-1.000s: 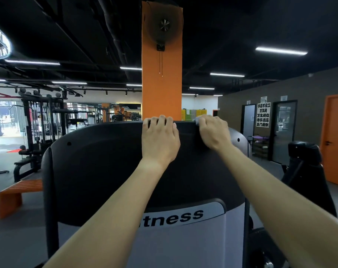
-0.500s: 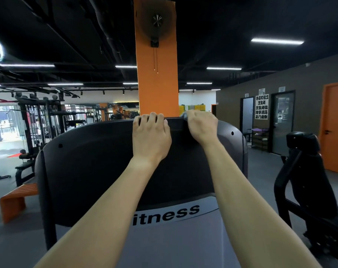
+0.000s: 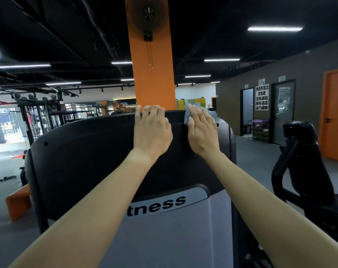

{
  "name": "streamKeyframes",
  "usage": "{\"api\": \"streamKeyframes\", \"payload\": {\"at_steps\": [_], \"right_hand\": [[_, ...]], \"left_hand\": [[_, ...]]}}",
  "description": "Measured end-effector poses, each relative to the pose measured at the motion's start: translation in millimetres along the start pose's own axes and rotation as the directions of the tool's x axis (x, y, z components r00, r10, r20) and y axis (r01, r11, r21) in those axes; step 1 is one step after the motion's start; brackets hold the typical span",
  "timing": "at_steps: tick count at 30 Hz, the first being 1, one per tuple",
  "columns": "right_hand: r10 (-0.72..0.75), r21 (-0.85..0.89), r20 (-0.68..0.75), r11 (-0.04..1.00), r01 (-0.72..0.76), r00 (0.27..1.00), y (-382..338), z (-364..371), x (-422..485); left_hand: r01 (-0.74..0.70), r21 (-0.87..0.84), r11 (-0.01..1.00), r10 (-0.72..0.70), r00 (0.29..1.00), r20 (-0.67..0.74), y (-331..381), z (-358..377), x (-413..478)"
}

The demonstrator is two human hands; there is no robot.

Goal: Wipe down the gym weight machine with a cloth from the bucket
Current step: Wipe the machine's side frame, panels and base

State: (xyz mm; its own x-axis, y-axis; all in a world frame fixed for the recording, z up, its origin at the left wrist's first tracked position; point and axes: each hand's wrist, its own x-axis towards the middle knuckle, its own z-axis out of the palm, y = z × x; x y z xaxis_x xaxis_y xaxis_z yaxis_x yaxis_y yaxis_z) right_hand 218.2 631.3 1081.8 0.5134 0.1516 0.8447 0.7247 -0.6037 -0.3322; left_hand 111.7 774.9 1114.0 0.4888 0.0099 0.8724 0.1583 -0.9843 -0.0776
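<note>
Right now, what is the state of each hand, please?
Left hand: grips top edge of the weight machine.
Right hand: open, flat on the cloth.

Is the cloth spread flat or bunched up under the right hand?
Bunched: crumpled folds of cloth poke out around the flat right hand.

machine [image 3: 87, 161]: we see an upright black curved shroud, grey panel below | cloth [image 3: 186, 116]: pale blue, crumpled, on its top edge

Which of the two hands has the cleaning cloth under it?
The right hand: it presses the pale blue cloth flat against the black cover. The left hand has no cloth; its fingers just hook over the cover's top edge.
</note>
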Motion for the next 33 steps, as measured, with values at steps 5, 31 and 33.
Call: {"api": "streamKeyframes", "payload": {"at_steps": [5, 31, 33], "right_hand": [[-0.159, 0.068, 0.088, 0.986, 0.154, 0.983, -14, 2, 19], [-0.037, 0.221, -0.008, 0.974, 0.038, 0.999, 76, -15, 16], [-0.115, 0.228, 0.036, 0.968, 0.104, 0.993, 55, -15, 20]], "left_hand": [[-0.014, -0.062, 0.998, 0.016, 0.999, 0.033, 34, 5, 15], [0.173, 0.104, 0.979, -0.172, 0.985, -0.025, 68, 36, 19], [0.167, 0.108, 0.98, -0.166, 0.986, -0.014, 68, 36, 19]]}}
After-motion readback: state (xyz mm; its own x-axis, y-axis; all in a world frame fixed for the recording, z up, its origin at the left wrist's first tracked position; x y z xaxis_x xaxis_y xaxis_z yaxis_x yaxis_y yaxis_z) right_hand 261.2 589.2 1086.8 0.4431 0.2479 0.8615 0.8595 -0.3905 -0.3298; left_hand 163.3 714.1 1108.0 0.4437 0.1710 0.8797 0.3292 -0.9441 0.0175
